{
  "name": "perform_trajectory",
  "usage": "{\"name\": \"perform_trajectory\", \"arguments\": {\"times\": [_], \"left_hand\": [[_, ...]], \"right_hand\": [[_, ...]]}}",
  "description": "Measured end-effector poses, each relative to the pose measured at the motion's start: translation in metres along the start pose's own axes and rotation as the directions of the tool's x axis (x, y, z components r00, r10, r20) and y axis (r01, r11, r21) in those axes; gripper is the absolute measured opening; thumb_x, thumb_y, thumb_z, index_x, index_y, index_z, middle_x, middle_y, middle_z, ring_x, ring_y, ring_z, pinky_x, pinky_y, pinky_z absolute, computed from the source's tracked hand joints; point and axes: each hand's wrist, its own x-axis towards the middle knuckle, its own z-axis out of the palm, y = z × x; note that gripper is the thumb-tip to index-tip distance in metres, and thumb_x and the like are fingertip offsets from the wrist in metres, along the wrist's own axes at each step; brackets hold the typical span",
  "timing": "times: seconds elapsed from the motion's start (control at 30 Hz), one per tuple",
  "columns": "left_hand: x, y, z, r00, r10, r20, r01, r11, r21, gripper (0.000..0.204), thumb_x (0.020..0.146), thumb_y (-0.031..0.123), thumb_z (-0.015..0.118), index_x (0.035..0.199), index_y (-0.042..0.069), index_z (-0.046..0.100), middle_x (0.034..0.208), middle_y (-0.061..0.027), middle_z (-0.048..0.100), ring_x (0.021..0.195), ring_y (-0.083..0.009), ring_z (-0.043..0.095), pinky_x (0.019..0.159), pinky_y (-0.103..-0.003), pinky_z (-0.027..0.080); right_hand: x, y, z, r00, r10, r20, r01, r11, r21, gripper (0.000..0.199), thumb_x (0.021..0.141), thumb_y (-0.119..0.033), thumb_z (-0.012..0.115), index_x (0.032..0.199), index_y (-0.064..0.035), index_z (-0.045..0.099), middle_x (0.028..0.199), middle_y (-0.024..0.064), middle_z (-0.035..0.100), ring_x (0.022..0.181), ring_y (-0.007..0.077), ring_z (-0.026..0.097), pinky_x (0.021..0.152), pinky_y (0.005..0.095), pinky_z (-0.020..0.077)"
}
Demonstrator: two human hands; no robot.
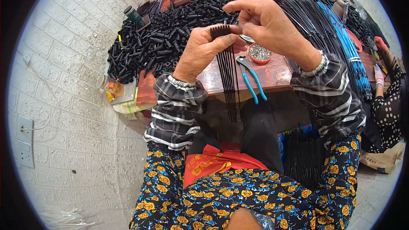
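My left hand (200, 51) is closed around a row of thin black rods (228, 76), pinned side by side under the thumb. Their upper ends stick up past the fingers, and their length hangs down over the table edge. Close beside those ends is my right hand (272, 27), its index finger reaching left and the other fingers curled in. What sits in that curl, if anything, is hidden. Below the hands lie blue-handled pliers (253, 81) with their handles over the table edge, next to a round red tub (260, 61) of small silvery metal pieces.
A large heap of short black tubular parts (149, 47) covers much of the table (272, 76). Long black rods (315, 25) and a blue bundle (349, 51) lie at right. A dark green cup (133, 15) and glass jar (113, 86) stand left. Another person's gloved hand (378, 76) works at far right.
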Motion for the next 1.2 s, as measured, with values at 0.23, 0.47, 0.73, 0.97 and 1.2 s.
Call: {"name": "perform_trajectory", "arguments": {"times": [0.23, 0.47, 0.73, 0.97, 1.2], "left_hand": [[-0.004, -0.004, 0.001, 1.0, 0.006, -0.023, -0.008, 0.995, -0.097, 0.02, 0.098, 0.014, 0.056, 0.102, -0.004, 0.064, 0.086, -0.0114, 0.07, 0.081, -0.0192, 0.07, 0.075, -0.029, 0.057], [-0.009, 0.001, -0.005, 0.998, 0.032, -0.055, -0.045, 0.965, -0.259, 0.025, 0.1, 0.018, 0.052, 0.107, -0.004, 0.061, 0.083, -0.0114, 0.066, 0.079, -0.0234, 0.069, 0.077, -0.035, 0.058], [-0.002, -0.02, -0.015, 0.994, 0.102, 0.037, -0.082, 0.93, -0.359, 0.027, 0.1, 0.021, 0.052, 0.112, -0.003, 0.058, 0.094, -0.0135, 0.065, 0.087, -0.0263, 0.068, 0.079, -0.041, 0.058], [-0.025, -0.054, -0.024, 0.983, -0.049, -0.175, -0.028, 0.912, -0.41, 0.039, 0.094, 0.014, 0.059, 0.13, 0.001, 0.051, 0.113, -0.0166, 0.063, 0.104, -0.0286, 0.063, 0.091, -0.039, 0.051], [-0.02, -0.161, -0.023, 0.958, 0.052, -0.281, 0.093, 0.873, 0.478, 0.069, 0.087, 0.015, 0.069, 0.147, 0.009, 0.036, 0.145, -0.0223, 0.039, 0.137, -0.0378, 0.035, 0.112, -0.047, 0.031]], "right_hand": [[0.011, -0.008, 0.008, 0.99, -0.143, 0.004, 0.142, 0.982, -0.123, 0.034, 0.084, 0.003, 0.06, 0.118, 0.0018, 0.062, 0.07, -0.0016, 0.06, 0.06, 0.0017, 0.051, 0.052, 0.0196, 0.041], [-0.027, 0.027, -0.011, 0.915, 0.337, 0.221, -0.367, 0.923, 0.112, 0.028, 0.081, -0.012, 0.071, 0.105, 0.0041, 0.068, 0.072, 0.0062, 0.065, 0.062, 0.0067, 0.057, 0.053, 0.0224, 0.0447], [-0.054, 0.051, 0.091, 0.77, 0.242, 0.59, -0.33, 0.943, 0.043, 0.032, 0.08, -0.028, 0.075, 0.086, 0.0028, 0.067, 0.07, 0.0102, 0.066, 0.067, 0.0189, 0.064, 0.061, 0.0337, 0.0488], [-0.058, 0.066, 0.114, 0.873, 0.126, 0.47, -0.24, 0.952, 0.19, 0.034, 0.076, -0.028, 0.077, 0.074, 0.004, 0.066, 0.065, 0.019, 0.063, 0.068, 0.034, 0.066, 0.061, 0.0411, 0.0483], [-0.062, 0.072, 0.122, 0.939, -0.196, 0.281, 0.129, 0.962, 0.241, 0.032, 0.075, -0.026, 0.077, 0.081, 0.0038, 0.066, 0.071, 0.0221, 0.064, 0.072, 0.0394, 0.064, 0.065, 0.043, 0.0502]]}}
